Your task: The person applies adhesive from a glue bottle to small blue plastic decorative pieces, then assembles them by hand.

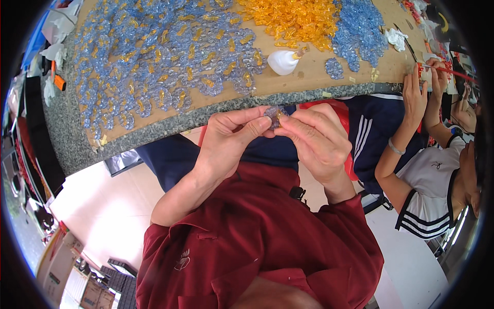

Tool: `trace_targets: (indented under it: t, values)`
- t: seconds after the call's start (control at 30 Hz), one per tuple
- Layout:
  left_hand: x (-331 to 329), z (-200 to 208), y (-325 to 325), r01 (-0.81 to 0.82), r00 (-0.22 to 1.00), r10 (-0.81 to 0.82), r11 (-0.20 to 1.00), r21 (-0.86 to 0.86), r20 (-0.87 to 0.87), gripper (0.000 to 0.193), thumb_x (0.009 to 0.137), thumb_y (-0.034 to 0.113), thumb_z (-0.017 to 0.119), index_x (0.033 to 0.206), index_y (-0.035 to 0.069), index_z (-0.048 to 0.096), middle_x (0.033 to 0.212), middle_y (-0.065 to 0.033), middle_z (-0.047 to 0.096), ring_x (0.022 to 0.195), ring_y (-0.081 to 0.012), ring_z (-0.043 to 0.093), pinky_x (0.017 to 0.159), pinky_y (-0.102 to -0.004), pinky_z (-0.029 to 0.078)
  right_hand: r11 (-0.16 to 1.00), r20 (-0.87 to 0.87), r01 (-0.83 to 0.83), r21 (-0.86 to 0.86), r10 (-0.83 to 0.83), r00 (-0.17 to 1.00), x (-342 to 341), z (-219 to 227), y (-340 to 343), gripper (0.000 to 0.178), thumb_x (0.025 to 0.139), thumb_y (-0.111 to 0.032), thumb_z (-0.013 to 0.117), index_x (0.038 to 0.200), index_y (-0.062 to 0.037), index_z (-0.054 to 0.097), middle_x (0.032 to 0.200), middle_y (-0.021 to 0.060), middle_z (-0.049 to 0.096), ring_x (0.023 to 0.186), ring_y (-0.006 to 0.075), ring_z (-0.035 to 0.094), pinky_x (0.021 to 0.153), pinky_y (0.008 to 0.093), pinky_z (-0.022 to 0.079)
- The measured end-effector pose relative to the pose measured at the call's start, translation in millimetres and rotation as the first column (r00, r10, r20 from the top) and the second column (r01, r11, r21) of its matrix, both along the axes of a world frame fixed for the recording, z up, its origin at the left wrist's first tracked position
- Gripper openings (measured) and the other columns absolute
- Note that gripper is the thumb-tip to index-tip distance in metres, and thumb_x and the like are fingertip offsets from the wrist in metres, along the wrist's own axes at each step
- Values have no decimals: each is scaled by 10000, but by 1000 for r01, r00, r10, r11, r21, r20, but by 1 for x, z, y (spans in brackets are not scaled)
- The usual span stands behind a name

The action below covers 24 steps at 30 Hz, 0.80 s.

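Note:
Just in front of the table's near edge, a small clear bluish plastic piece [274, 114] is pinched between my two hands. My left hand [234, 133] grips its left side with thumb and forefinger. From the right, my right hand [320, 138] closes its thumb and fingers on it, and a bit of amber shows by those fingertips. Many similar blue pieces with amber inserts [154, 67] cover the table's left half. Behind my hands lie a pile of orange plastic parts [293, 20] and a pile of plain blue parts [358, 33].
A white squeeze bottle [283, 62] with an amber tip lies near the table's edge, left of a lone blue piece [334, 68]. Crumpled tissue [396, 39] sits farther right. A co-worker in a white shirt [429, 190] works at my right. Grey stone edging [206, 110] borders the cardboard-covered tabletop.

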<state>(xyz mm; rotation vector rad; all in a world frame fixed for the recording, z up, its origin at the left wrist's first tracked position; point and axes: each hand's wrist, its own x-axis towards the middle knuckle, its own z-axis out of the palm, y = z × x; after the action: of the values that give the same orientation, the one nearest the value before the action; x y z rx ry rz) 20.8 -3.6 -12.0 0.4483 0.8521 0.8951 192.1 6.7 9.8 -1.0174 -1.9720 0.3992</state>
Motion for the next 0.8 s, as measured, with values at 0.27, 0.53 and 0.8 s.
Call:
trace_targets:
  t: [0.27,0.53,0.8]
  values:
    - [2,-3,-2,37,982,1,980,196,-187,226,862,-3,552,1077,-16,622,936,-80,644,792,-114,594,743,-236,489,998,-1,-51,-25,51,999,2,-6,1,325,541,70,714,855,30,642,764,81,587,661,210,529,538,290,437]
    - [2,-1,-1,35,978,18,968,250,-207,219,872,-9,536,1073,-18,622,936,-80,632,780,-111,584,738,-233,483,998,-18,-52,-38,51,999,-1,-2,1,319,544,77,704,852,32,634,771,87,583,669,221,529,548,304,443]
    - [-4,11,2,57,971,-3,974,219,-239,226,873,-6,541,1085,-15,618,904,-71,639,777,-102,580,724,-226,482,998,-26,-41,-43,40,999,-5,8,2,307,559,70,716,853,31,635,763,87,576,663,218,531,545,299,442]
